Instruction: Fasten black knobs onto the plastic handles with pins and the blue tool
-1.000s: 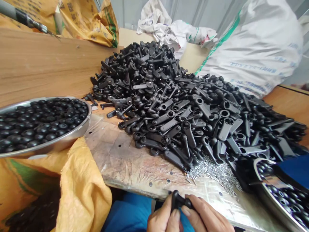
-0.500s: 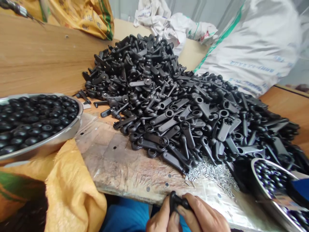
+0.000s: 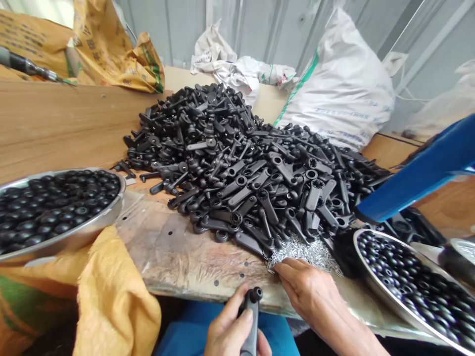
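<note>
Huge heap of black levers (image 3: pixel 256 163) crowds the bench (image 3: pixel 178 257), with knob-filled bowls (image 3: pixel 374 282) either side. Left hand (image 3: pixel 232 331) grips one lever (image 3: pixel 251 321) by its shank: light, rigid plastic, easy to hold. Right hand (image 3: pixel 306 289) pinches at the slippery little pins (image 3: pixel 304 249), fingers closing.

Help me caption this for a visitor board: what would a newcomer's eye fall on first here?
First the big heap of black plastic levers piled across the middle of the wooden bench. Next, the metal bowls of black knobs, one at left, one at right. Near the front edge, the left hand grips one lever while the right hand touches small silver pins.
</note>
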The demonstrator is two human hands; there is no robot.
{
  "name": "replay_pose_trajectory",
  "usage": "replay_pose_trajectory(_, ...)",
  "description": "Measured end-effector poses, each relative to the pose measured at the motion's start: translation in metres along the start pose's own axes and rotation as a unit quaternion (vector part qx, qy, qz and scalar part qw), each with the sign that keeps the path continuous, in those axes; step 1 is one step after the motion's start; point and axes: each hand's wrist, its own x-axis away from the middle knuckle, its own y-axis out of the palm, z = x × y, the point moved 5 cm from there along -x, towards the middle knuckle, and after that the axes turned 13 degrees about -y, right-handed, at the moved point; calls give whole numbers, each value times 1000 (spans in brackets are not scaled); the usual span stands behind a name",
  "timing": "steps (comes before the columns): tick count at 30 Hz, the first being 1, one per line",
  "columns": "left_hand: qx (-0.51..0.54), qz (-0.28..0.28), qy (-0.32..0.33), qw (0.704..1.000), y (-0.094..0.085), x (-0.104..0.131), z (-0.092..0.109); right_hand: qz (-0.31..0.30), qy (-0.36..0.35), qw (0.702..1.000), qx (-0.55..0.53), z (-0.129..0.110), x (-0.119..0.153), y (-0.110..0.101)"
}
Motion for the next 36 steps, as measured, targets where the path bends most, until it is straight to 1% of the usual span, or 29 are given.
replay_pose_trajectory(4, -15, 5, 4, 1000, 1, 1, -2, -30, -2, 998, 49, -13, -18, -4)
replay_pose_trajectory(7, -20, 3, -1, 1000, 2, 3, -2, -37, -23, 998, 44, -17, -24, -6)
replay_pose_trajectory(9, -14, -9, -4, 1000, 3, 4, -2, -26, -34, 999, 21, -13, -23, -6)
replay_pose_trajectory(12, -2, -20, -8, 1000, 3, 2, -5, 16, -53, 997, -52, -4, -16, -12)
replay_pose_trajectory(14, 1, -18, -9, 1000, 2, 2, -6, 61, -77, 987, -124, -5, -10, -20)
replay_pose_trajectory(16, 1, -14, -8, 1000, 3, 2, -7, 119, -105, 968, -192, -11, -4, -29)
replay_pose_trajectory(18, 3, -10, -7, 1000, 4, 3, -7, 181, -133, 945, -238, -22, 0, -35)
replay_pose_trajectory(21, 0, -9, 0, 1000, 5, 3, -7, 265, -162, 914, -260, -36, 5, -34)
replay_pose_trajectory(23, -3, -10, 3, 1000, 6, 3, -7, 304, -169, 901, -258, -42, 6, -30)
replay_pose_trajectory(26, -12, -7, 2, 1000, 6, 2, -7, 331, -178, 892, -250, -46, 6, -25)
replay_pose_trajectory(30, -15, -11, 5, 1000, 7, 2, -7, 340, -185, 892, -233, -49, 5, -19)
replay_pose_trajectory(32, -10, -17, 8, 1000, 7, 2, -7, 339, -187, 894, -226, -49, 10, -19)
replay_pose_trajectory(34, 1, -22, 7, 1000, 6, 1, -7, 346, -171, 902, -194, -45, 24, -26)
replay_pose_trajectory(36, 16, -26, 4, 1000, 5, 0, -7, 363, -113, 914, -140, -33, 45, -42)
